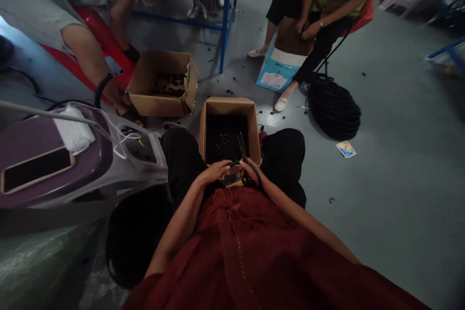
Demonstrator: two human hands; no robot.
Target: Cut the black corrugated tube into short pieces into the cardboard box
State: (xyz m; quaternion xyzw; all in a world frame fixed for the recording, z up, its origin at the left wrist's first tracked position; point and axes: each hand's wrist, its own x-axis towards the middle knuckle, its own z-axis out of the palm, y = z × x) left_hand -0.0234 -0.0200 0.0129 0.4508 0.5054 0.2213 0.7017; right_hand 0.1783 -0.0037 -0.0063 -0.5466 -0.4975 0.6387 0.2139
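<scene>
Scissors [242, 147], probably, in right hand [250, 170]

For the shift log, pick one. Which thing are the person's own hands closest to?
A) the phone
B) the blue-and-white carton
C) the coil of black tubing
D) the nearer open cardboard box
D. The left hand and right hand sit at the near rim of the open cardboard box, which holds black pieces.

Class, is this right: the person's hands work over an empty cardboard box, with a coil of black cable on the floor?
No: the cardboard box is not empty; the head view shows small black pieces inside, beneath the left hand and right hand. The cable coil stands.
</scene>
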